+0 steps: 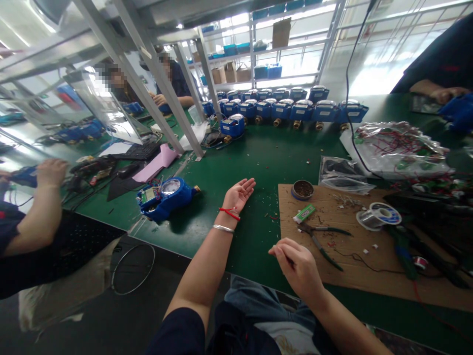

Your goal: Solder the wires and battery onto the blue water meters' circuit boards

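Palm up on the green table, my left hand (240, 195) is open with its fingers stretched out, and nothing lies in it. A red cord and a silver bangle circle that wrist. My right hand (298, 268) is curled closed above the table's front edge, beside the cardboard sheet (286, 217). Whatever its fingers may hold is hidden. To the left of my left hand sits a blue meter (166, 199) with its circuit board and wires exposed. Pliers (321, 236), a green-and-white small box (305, 213) and a round tin (302, 190) rest on the cardboard.
Several blue meters (283, 109) stand in rows at the back. A solder wire spool (379, 217), a plastic bag (345, 175) and bundled red wires (399, 140) lie right. Metal posts (162, 88) rise at left. Co-workers' hands (51, 172) are at the left, far side and upper right.
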Demonstrator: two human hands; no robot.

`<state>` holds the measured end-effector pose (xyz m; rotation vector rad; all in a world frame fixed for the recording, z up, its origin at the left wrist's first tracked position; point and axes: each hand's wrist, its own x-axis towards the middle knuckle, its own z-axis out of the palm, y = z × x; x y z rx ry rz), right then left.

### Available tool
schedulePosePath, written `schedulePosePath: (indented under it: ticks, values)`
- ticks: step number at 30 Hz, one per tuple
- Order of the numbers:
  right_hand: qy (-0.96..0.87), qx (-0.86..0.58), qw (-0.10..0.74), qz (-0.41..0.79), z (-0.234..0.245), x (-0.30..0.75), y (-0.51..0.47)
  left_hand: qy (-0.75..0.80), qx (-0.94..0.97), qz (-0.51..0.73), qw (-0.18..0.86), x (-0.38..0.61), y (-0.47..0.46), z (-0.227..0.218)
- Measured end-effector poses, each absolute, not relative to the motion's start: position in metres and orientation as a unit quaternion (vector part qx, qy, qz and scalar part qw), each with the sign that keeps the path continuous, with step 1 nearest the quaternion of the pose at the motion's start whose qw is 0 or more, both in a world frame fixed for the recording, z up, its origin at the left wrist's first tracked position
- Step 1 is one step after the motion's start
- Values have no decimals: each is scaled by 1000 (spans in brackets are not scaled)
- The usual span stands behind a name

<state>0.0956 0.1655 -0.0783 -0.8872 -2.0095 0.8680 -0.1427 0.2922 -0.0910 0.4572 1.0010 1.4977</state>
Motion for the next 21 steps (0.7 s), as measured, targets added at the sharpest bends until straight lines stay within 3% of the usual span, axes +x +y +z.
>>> schedulePosePath:
  ticks: [5, 10, 21]
  values:
    - [-785, -346, 375, 352, -81, 96, 166, 471, 267, 620, 568, -142, 293, -90]
    - [-785, -346, 375, 351, -83, 97, 166, 543, 402, 566, 471, -133, 293, -93]
    - [-784, -341, 377, 357, -79, 96, 167, 542, 710, 189, 408, -130, 279, -82]
